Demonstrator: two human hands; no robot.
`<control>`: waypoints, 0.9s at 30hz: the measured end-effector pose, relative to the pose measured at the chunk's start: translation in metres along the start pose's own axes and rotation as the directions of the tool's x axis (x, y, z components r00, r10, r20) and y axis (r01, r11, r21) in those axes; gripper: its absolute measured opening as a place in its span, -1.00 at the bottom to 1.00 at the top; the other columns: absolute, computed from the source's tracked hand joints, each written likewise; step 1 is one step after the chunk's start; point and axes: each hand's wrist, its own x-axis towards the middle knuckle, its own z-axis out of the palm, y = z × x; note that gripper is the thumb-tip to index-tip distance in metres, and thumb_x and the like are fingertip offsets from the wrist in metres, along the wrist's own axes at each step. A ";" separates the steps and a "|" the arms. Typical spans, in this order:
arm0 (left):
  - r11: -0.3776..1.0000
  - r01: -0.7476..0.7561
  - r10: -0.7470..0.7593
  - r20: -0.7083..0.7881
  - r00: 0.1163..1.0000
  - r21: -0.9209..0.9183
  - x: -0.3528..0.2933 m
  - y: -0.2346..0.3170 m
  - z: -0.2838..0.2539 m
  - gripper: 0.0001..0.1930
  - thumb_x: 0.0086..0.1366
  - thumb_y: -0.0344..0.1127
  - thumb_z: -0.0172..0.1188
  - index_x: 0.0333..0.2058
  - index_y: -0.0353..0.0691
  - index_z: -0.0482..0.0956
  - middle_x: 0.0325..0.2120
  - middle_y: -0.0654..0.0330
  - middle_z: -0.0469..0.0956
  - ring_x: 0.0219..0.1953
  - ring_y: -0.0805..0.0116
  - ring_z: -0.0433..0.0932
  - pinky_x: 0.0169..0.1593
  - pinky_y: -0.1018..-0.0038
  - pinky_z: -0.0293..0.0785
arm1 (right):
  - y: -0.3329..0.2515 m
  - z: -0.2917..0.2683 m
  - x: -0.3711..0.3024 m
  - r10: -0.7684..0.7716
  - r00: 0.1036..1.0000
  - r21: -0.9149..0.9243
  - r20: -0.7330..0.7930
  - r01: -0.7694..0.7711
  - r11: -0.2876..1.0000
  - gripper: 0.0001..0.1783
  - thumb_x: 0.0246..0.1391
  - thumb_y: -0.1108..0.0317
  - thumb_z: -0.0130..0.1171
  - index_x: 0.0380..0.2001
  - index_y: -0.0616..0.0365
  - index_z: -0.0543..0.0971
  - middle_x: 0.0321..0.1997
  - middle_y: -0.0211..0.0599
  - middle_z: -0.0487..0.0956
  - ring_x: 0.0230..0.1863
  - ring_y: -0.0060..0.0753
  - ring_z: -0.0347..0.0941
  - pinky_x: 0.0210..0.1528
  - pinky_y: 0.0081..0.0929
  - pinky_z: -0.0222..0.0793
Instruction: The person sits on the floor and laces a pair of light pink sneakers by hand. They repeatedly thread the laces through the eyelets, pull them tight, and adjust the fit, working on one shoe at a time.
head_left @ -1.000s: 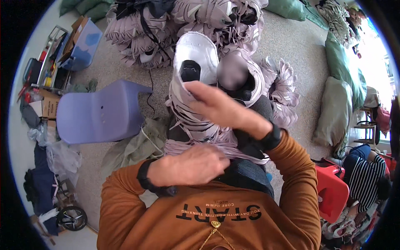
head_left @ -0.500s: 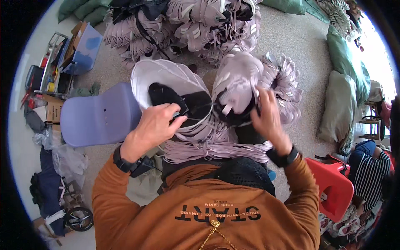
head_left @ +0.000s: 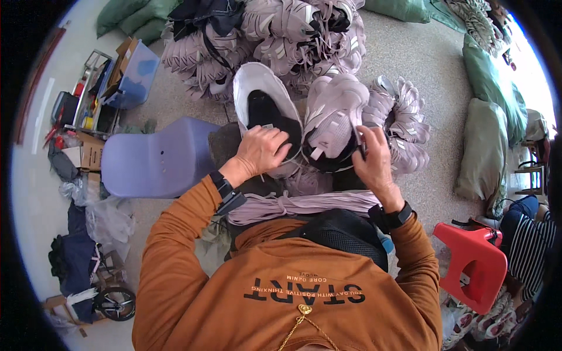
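Two pale lilac shoe uppers lie side by side over my lap. The left shoe upper (head_left: 241,96) has its open underside up, showing white lining and a black inner part. My left hand (head_left: 263,151) is closed on its near, black-lined end, fingers curled. On the right shoe upper (head_left: 338,108) the mesh tongue and a small pull tab face up. My right hand (head_left: 374,161) pinches the edge of its collar, with thumb and fingers around the dark lining. A bundle of lilac shoelaces (head_left: 304,206), tied in the middle, stretches across my lap.
Stacked shoe uppers (head_left: 287,35) stand ahead, with more nested uppers (head_left: 407,123) at the right. A purple plastic chair (head_left: 155,161) is on the left, a red stool (head_left: 473,266) on the right. Full sacks (head_left: 483,152) line the right side; a person in stripes (head_left: 530,254) is beyond the stool.
My left hand has moved right, and the left upper has swung more upright and narrowed. The right hand stays at the right upper's collar. The whole view has shifted slightly.
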 end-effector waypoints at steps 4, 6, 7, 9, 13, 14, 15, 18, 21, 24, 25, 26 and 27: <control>0.995 0.020 -0.020 0.003 1.000 -0.102 -0.016 -0.002 0.016 -0.83 0.23 -0.28 0.28 -0.28 -0.24 0.59 -0.42 0.12 0.57 -0.40 0.14 0.56 -0.27 0.31 0.43 | -0.005 0.007 -0.005 -0.045 0.999 -0.038 0.018 0.046 0.998 -0.39 -0.17 0.55 0.22 0.08 0.28 0.43 -0.09 0.04 0.40 -0.01 0.15 0.37 0.07 -0.11 0.35; 0.951 0.092 -0.116 -0.065 0.991 -0.294 -0.013 0.010 0.013 -0.81 0.23 -0.31 0.29 -0.25 -0.26 0.55 -0.42 0.11 0.52 -0.42 0.15 0.54 -0.28 0.33 0.45 | 0.000 0.006 -0.008 -0.023 0.999 -0.012 0.028 0.023 1.000 -0.38 -0.14 0.51 0.28 0.10 0.26 0.42 -0.08 0.02 0.40 -0.01 0.11 0.38 0.06 -0.12 0.37; 0.913 0.123 -0.171 -0.090 0.981 -0.388 -0.008 0.020 0.008 -0.80 0.24 -0.33 0.29 -0.23 -0.27 0.53 -0.42 0.11 0.50 -0.43 0.16 0.53 -0.28 0.34 0.45 | 0.000 0.005 -0.010 -0.012 0.999 -0.003 0.033 0.012 1.000 -0.37 -0.11 0.48 0.31 0.11 0.26 0.42 -0.08 0.00 0.41 -0.02 0.08 0.39 0.03 -0.14 0.39; 0.859 0.153 -0.214 -0.071 0.974 -0.489 0.003 0.041 0.001 -0.68 0.23 -0.30 0.34 -0.13 -0.28 0.46 -0.48 0.11 0.46 -0.50 0.18 0.51 -0.38 0.34 0.46 | -0.002 0.003 -0.015 0.036 0.998 0.051 0.050 -0.039 0.998 -0.34 -0.07 0.41 0.37 0.14 0.25 0.41 -0.07 -0.03 0.41 -0.03 -0.02 0.42 -0.03 -0.17 0.44; 0.862 0.301 -0.303 0.063 0.951 -0.409 0.026 0.051 0.013 -0.68 0.28 -0.24 0.28 -0.14 -0.27 0.40 -0.58 0.02 0.56 -0.52 0.00 0.61 -0.45 0.20 0.50 | -0.008 -0.005 -0.018 0.118 0.985 0.051 0.127 -0.125 0.991 -0.23 -0.04 0.28 0.46 0.21 0.25 0.36 -0.03 -0.09 0.40 -0.14 -0.21 0.48 -0.20 -0.27 0.52; 0.887 0.287 -0.296 0.032 0.955 -0.363 0.031 0.049 0.017 -0.69 0.29 -0.23 0.26 -0.16 -0.27 0.39 -0.60 -0.01 0.58 -0.52 -0.04 0.63 -0.46 0.17 0.51 | -0.011 -0.008 -0.019 0.164 0.972 0.037 0.167 -0.172 0.984 -0.23 -0.04 0.29 0.46 0.21 0.25 0.35 -0.03 -0.08 0.40 -0.17 -0.20 0.49 -0.20 -0.28 0.52; 0.907 0.286 -0.280 0.065 0.958 -0.308 0.040 0.049 0.017 -0.72 0.29 -0.24 0.23 -0.18 -0.27 0.38 -0.59 -0.03 0.59 -0.51 -0.07 0.63 -0.45 0.14 0.52 | -0.013 -0.011 -0.019 0.214 0.956 0.018 0.200 -0.222 0.975 -0.23 -0.04 0.30 0.46 0.21 0.26 0.35 -0.03 -0.07 0.40 -0.20 -0.18 0.49 -0.20 -0.29 0.52; 0.943 0.258 -0.234 0.132 0.963 -0.211 0.055 0.053 0.015 -0.80 0.31 -0.32 0.16 -0.22 -0.28 0.38 -0.63 -0.12 0.56 -0.52 -0.15 0.61 -0.44 0.06 0.51 | -0.011 0.002 -0.018 0.167 0.975 -0.005 0.145 -0.168 0.986 -0.27 -0.04 0.35 0.41 0.20 0.27 0.36 -0.07 -0.04 0.41 -0.27 -0.15 0.50 -0.21 -0.30 0.51; 0.876 0.242 -0.258 0.018 0.966 -0.418 0.041 0.036 0.033 -0.84 0.32 -0.36 0.13 -0.23 -0.29 0.37 -0.63 -0.16 0.53 -0.50 -0.19 0.60 -0.44 0.01 0.48 | -0.012 0.006 -0.013 0.192 0.969 0.033 0.157 -0.199 0.979 -0.30 -0.04 0.40 0.36 0.19 0.28 0.37 -0.06 0.00 0.40 -0.27 -0.11 0.51 -0.21 -0.27 0.50; 0.840 0.230 -0.302 -0.072 0.951 -0.491 0.020 0.057 0.008 -0.86 0.32 -0.44 0.13 -0.20 -0.29 0.38 -0.62 -0.15 0.50 -0.51 -0.19 0.58 -0.47 0.04 0.45 | -0.028 0.005 -0.016 0.097 0.990 0.034 0.104 -0.101 0.994 -0.33 -0.05 0.46 0.32 0.18 0.27 0.38 -0.01 0.02 0.38 -0.17 0.02 0.50 -0.15 -0.20 0.49; 0.829 0.229 -0.325 -0.105 0.940 -0.511 0.014 0.063 0.002 -0.85 0.32 -0.45 0.14 -0.19 -0.29 0.38 -0.62 -0.15 0.50 -0.51 -0.18 0.58 -0.48 0.05 0.44 | -0.031 0.007 -0.016 0.045 0.995 0.021 0.084 -0.046 0.999 -0.33 -0.06 0.47 0.31 0.18 0.26 0.38 0.00 0.03 0.38 -0.15 0.04 0.49 -0.14 -0.20 0.48; 0.814 0.222 -0.350 -0.148 0.925 -0.537 0.009 0.066 0.002 -0.83 0.31 -0.46 0.18 -0.18 -0.30 0.38 -0.62 -0.10 0.49 -0.53 -0.16 0.57 -0.50 0.11 0.45 | -0.033 0.009 -0.015 0.045 0.996 0.057 0.080 -0.050 0.997 -0.32 -0.07 0.50 0.29 0.19 0.24 0.37 0.02 0.03 0.38 -0.10 0.10 0.47 -0.10 -0.16 0.47; 0.834 0.187 -0.318 -0.175 0.932 -0.519 0.011 0.066 0.007 -0.83 0.31 -0.46 0.18 -0.18 -0.30 0.39 -0.62 -0.08 0.50 -0.54 -0.13 0.57 -0.51 0.13 0.46 | -0.028 0.012 -0.016 0.067 0.994 0.044 0.081 -0.071 0.997 -0.30 -0.08 0.51 0.29 0.20 0.23 0.36 0.00 0.02 0.38 -0.12 0.07 0.47 -0.11 -0.18 0.48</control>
